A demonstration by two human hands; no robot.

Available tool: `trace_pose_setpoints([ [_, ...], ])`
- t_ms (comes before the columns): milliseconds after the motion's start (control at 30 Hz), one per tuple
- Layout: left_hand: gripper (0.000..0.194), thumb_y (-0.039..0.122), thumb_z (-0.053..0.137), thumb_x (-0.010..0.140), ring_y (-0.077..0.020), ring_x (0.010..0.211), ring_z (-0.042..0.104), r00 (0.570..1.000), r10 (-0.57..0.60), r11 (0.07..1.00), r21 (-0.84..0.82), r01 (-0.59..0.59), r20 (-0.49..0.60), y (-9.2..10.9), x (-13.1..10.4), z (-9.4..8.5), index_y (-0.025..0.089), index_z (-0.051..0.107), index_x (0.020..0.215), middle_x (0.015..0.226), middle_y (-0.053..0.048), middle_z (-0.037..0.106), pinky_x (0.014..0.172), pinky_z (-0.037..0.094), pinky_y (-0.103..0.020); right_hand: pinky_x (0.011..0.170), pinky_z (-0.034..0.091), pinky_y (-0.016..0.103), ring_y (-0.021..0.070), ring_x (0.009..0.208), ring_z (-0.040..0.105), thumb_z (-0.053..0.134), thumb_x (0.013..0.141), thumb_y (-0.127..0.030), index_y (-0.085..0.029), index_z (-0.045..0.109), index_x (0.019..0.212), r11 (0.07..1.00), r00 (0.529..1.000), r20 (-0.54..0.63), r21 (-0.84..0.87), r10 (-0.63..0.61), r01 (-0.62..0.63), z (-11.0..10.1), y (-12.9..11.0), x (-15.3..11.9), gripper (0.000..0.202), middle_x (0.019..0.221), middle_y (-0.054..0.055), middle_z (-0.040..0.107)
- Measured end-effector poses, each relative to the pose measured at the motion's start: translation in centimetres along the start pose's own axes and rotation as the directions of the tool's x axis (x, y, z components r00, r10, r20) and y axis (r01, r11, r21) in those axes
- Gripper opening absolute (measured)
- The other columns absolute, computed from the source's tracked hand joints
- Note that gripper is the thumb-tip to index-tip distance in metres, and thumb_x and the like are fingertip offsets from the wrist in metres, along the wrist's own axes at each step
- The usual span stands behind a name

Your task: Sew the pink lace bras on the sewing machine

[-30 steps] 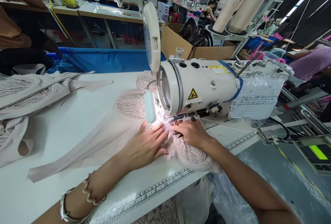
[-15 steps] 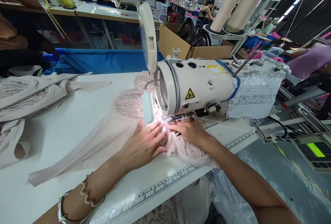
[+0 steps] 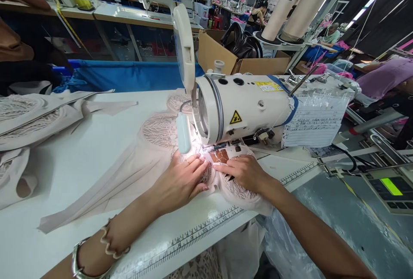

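Pale pink lace fabric (image 3: 158, 135) lies under the white sewing machine (image 3: 248, 102), lit brightly at the needle area. My left hand (image 3: 180, 180) rests flat on it with fingers spread, fingertips just in front of the needle area. My right hand (image 3: 247, 171) is to the right, fingers bent around a small dark pointed tool, probably snips, of which only the tip shows below the fingers. Its fingertips touch the rounded lace part (image 3: 238, 191). The needle itself is hidden by the machine head and glare.
More lace pieces (image 3: 35, 118) lie at the left of the table. Behind the machine stand a cardboard box (image 3: 219, 53) with black items and large thread cones (image 3: 278, 17). A ruler strip (image 3: 206, 229) runs along the front edge. Other people are at the sides and back.
My right hand has moved slightly right and toward me, away from the needle area, uncovering a brownish metal plate. My left hand has stayed nearly in place.
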State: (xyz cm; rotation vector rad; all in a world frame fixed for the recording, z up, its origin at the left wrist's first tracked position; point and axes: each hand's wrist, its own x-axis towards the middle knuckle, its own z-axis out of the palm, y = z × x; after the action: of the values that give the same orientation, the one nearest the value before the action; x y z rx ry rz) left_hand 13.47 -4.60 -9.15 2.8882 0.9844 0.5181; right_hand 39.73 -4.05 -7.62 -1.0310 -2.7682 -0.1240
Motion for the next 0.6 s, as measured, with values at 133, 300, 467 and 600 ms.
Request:
trace_pose_setpoints([
  [133, 0.046, 0.042, 0.033, 0.106, -0.0361, 0.131, 0.051, 1.0, 0.003, 0.999, 0.047, -0.002, -0.002, -0.1, 0.0, 0.1, 0.012, 0.061, 0.127, 0.135, -0.018, 0.062, 0.106, 0.026, -0.06, 0.054, 0.024, 0.028, 0.0122, 0.056, 0.044, 0.045, 0.084, 0.003, -0.027, 0.074, 0.117, 1.0, 1.0, 0.004, 0.021, 0.022, -0.022, 0.3, 0.2, 0.6, 0.054, 0.058, -0.003, 0.058],
  [300, 0.051, 0.046, 0.031, 0.106, -0.0363, 0.131, 0.052, 1.0, -0.017, 0.998, 0.053, 0.016, 0.005, -0.3, 0.2, -0.1, 0.012, 0.056, 0.134, 0.134, -0.019, 0.063, 0.107, 0.025, -0.062, 0.055, 0.025, 0.028, 0.0128, 0.062, 0.053, 0.05, 0.081, 0.0, -0.029, 0.074, 0.118, 0.996, 0.996, 0.059, 0.042, 0.072, -0.075, 0.3, 0.5, 1.6, 0.053, 0.064, -0.002, 0.066],
  [467, 0.052, 0.047, 0.028, 0.106, -0.0385, 0.129, 0.053, 0.999, -0.035, 0.996, 0.082, 0.036, -0.01, -0.7, 0.5, -0.3, 0.014, 0.059, 0.13, 0.135, -0.019, 0.062, 0.106, 0.025, -0.066, 0.057, 0.031, 0.026, 0.0143, 0.072, 0.061, 0.052, 0.081, -0.001, -0.031, 0.073, 0.118, 0.981, 0.977, 0.145, 0.094, 0.155, -0.169, 0.2, 0.7, 2.6, 0.052, 0.08, -0.002, 0.074],
  [600, 0.051, 0.048, 0.031, 0.105, -0.0379, 0.126, 0.055, 0.998, -0.063, 0.992, 0.104, 0.065, -0.019, -1.2, 0.5, 0.0, 0.014, 0.058, 0.132, 0.139, -0.017, 0.061, 0.11, 0.019, -0.067, 0.068, 0.04, 0.025, 0.0157, 0.088, 0.065, 0.05, 0.083, -0.001, -0.032, 0.071, 0.121, 0.961, 0.961, 0.204, 0.169, 0.184, -0.22, 0.3, 0.9, 3.2, 0.054, 0.1, -0.001, 0.076],
])
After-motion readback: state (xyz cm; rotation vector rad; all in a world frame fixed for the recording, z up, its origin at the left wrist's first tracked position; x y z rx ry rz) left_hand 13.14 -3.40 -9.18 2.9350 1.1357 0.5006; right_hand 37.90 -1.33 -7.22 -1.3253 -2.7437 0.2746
